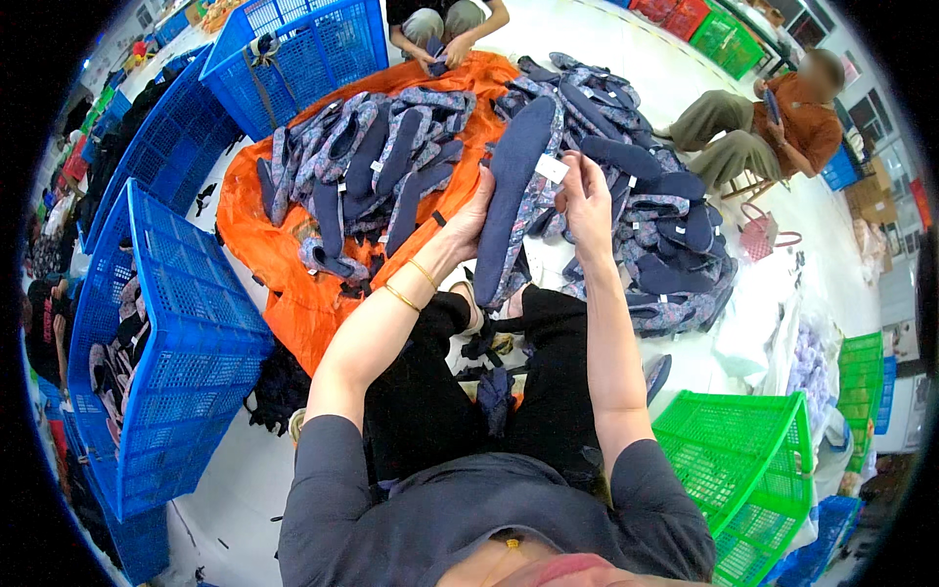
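Observation:
A slipper [518, 166] with a dark blue sole and a patterned blue-grey upper is held upright in front of me, sole toward my left. My left hand [471, 213] grips it along the left side, thumb and fingers around its middle. A small white tag [552, 168] sticks out from the slipper's right edge. Beside the tag, my right hand [587, 201] has its fingers bent together in a pinch; whatever lies between them is too small to make out. Behind the slipper, similar slippers [367, 157] lie heaped on an orange sheet [293, 293].
Another slipper pile [675, 245] lies on the floor to the right. Blue crates [191, 362] stand at left, a green crate [734, 460] at lower right. One person's hands [445, 49] work at the far side; another person [797, 117] sits at right near a pink bag [761, 235].

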Action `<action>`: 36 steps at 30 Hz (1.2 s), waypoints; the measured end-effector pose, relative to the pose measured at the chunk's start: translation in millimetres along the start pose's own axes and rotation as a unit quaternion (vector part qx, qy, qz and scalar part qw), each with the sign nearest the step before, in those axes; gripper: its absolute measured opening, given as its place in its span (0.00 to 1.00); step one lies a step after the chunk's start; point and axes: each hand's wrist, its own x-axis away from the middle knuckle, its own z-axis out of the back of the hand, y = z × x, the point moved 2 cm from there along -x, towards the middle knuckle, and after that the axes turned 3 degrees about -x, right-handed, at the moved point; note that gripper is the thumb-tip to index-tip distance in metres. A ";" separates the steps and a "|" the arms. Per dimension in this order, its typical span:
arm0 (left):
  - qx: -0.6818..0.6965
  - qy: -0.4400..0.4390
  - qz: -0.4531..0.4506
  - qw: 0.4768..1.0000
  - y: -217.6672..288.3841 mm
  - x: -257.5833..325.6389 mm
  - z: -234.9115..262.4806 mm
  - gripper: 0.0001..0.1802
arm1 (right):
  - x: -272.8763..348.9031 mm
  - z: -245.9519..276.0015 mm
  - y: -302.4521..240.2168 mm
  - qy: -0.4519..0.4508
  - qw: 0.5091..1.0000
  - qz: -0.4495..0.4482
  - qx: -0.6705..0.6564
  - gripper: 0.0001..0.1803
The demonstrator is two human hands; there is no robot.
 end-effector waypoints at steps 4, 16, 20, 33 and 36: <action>0.014 0.018 0.013 1.000 -0.5 3.0 3.8 0.48 | 1.4 17.0 16.2 0.026 0.997 0.060 0.031 0.24; -0.424 0.015 -0.115 0.898 11.4 4.4 8.1 0.20 | -12.3 45.2 0.9 -0.015 0.981 0.129 0.144 0.42; -0.506 -0.058 -0.098 0.855 -0.3 13.5 6.6 0.22 | -9.1 42.7 -5.3 -0.075 0.912 0.264 0.305 0.37; -0.707 0.065 -0.344 0.614 4.9 23.5 3.4 0.22 | -19.5 65.1 45.9 -0.045 0.974 -0.223 -0.007 0.35; -0.745 0.066 -0.438 0.499 4.4 25.4 -6.3 0.22 | -19.9 66.5 41.1 -0.080 0.949 -0.271 -0.136 0.25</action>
